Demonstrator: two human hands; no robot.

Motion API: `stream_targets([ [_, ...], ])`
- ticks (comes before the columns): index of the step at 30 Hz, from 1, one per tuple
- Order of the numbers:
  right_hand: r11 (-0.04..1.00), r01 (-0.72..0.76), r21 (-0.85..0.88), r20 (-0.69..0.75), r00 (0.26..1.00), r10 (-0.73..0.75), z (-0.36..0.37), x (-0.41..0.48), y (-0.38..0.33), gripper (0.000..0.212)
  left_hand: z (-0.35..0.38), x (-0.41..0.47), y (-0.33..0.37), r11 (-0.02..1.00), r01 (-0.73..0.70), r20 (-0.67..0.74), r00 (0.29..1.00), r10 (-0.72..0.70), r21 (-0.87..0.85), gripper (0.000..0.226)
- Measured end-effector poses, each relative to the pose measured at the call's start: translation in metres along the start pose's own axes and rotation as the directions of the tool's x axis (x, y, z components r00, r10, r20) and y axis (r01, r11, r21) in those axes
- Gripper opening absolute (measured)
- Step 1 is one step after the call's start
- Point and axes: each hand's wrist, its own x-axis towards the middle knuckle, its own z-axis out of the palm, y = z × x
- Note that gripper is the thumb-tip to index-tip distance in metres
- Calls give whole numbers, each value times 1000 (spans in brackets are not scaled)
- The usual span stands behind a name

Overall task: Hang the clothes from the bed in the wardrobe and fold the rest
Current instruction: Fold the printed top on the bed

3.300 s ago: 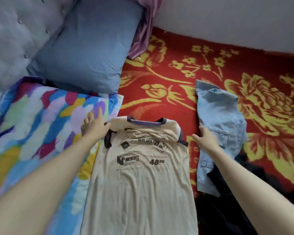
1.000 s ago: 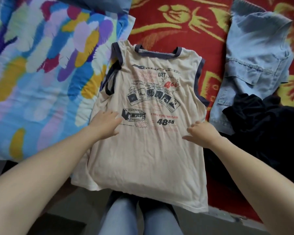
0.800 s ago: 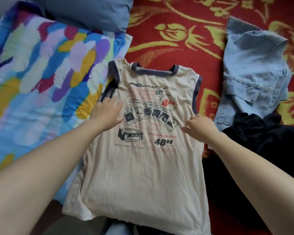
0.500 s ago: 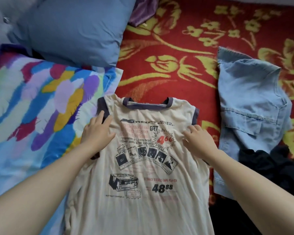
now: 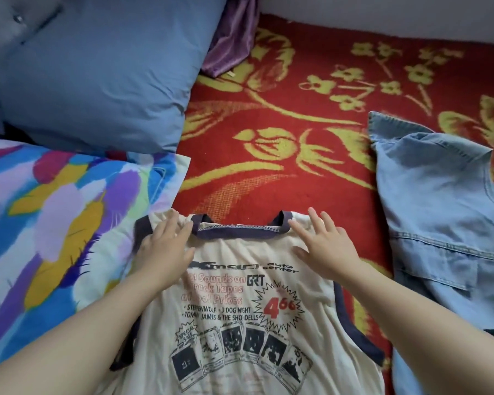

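The left hand [image 5: 166, 249] lies palm down with its fingers spread flat on the left shoulder of a cream sleeveless cotton shirt with navy trim and a printed tape-player advert [image 5: 240, 323], gripping nothing. The right hand [image 5: 324, 246] mirrors it on the right shoulder, also flat and splayed, with the fingertips reaching the top edge of the cloth just beside the navy neckband [image 5: 237, 232]. Both bare forearms run up from the bottom corners of the view. The shirt is spread face up on the bed with its neck pointing away from the person; its left edge overlaps a pillow in a bright cover of blue, purple, yellow and pink brush-stroke patches [image 5: 54, 218], and its lower part runs out of view at the bottom. Under the shirt is a red woollen blanket patterned with yellow flowers [image 5: 283, 115]. To the right, near the shirt but apart from it, lies a crumpled light blue denim garment [image 5: 439, 223]. Beyond the bright pillow rests a plain slate-blue pillow [image 5: 103, 72], and just beside its far right corner a strip of shiny purple fabric [image 5: 231, 44] hangs down to the blanket.
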Motion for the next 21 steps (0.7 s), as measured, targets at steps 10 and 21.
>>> stream_targets([
  [10,952,-295,82,139,949,282,5,29,14,64,8,40,-7,972,29,23,999,-36,232,73],
  [21,903,-291,316,-11,951,310,17,39,21,29,-9,57,-30,982,179,-204,961,-187,-55,32],
])
